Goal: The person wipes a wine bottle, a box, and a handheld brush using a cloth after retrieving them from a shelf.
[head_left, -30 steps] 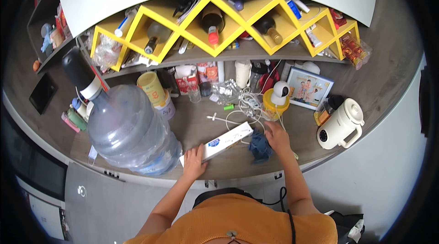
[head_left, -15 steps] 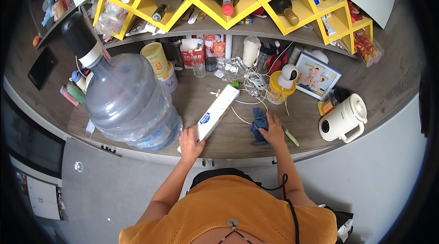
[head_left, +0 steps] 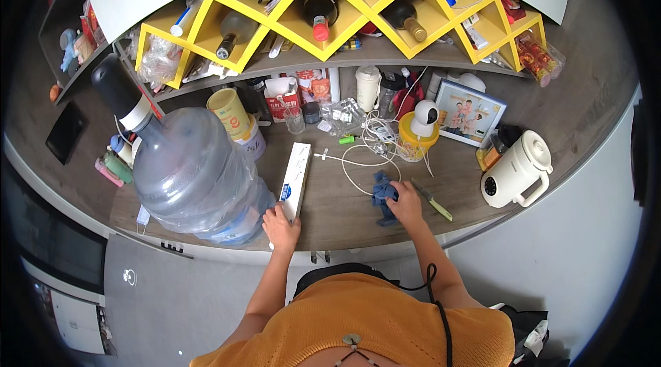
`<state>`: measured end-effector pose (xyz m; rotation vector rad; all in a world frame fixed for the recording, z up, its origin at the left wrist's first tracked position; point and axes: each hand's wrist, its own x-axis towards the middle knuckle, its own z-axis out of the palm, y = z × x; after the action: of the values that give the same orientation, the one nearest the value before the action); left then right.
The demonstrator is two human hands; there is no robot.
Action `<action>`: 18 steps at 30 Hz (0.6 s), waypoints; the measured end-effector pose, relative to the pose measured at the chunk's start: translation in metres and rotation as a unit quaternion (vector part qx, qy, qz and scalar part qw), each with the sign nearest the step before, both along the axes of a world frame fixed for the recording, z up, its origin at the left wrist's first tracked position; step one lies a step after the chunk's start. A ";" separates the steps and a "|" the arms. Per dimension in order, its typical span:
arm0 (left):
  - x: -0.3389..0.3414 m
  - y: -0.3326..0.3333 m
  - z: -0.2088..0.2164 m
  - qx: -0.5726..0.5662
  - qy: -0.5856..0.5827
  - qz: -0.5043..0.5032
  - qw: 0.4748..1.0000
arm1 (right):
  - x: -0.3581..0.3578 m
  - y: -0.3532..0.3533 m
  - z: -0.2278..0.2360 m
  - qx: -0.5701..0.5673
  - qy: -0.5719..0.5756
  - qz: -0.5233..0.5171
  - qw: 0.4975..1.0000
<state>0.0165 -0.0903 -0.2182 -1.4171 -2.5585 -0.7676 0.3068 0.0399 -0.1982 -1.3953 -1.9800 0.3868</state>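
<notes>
My left hand (head_left: 281, 228) is closed round the near end of a long, slim white box (head_left: 296, 173) with a blue mark. The box points away from me, just right of a big clear water bottle (head_left: 193, 167). My right hand (head_left: 405, 203) grips a crumpled blue cloth (head_left: 383, 196) on the wooden counter, its fingertips partly hidden in the folds. Right of that hand lies a knife (head_left: 439, 210) with a light green handle.
White cables (head_left: 358, 164) tangle beyond the cloth, beside a white camera (head_left: 423, 113) on a yellow tub. A cream kettle (head_left: 513, 174) stands at the right, near a picture frame (head_left: 471, 112). Cans, cups and a glass line the back. Above hangs a yellow lattice rack (head_left: 323, 54) with bottles.
The white box has swung left from a slant and come nearer the water bottle, with my left hand still on it. My right hand has shifted with the cloth, uncovering more of the knife.
</notes>
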 end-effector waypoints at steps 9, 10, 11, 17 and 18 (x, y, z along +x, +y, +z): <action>0.004 0.000 -0.004 -0.002 0.015 -0.001 1.000 | -0.002 -0.003 0.014 0.007 0.026 0.045 0.999; 0.006 0.000 -0.003 0.004 0.022 -0.009 1.000 | -0.001 -0.002 0.014 0.003 0.019 0.053 0.998; 0.007 -0.001 0.000 0.010 0.030 -0.016 0.999 | -0.001 -0.002 0.014 -0.001 0.012 0.060 0.998; 0.007 0.007 0.034 0.108 0.013 -0.083 0.991 | -0.007 0.021 0.055 0.057 0.016 0.088 0.994; 0.006 0.010 0.045 0.133 0.012 -0.099 0.986 | -0.008 0.027 0.067 0.111 0.018 0.104 0.988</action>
<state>0.0229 -0.0800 -0.1735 -1.5931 -2.2169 -1.0681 0.2992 0.0665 -0.1307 -1.0420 -2.0740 0.2729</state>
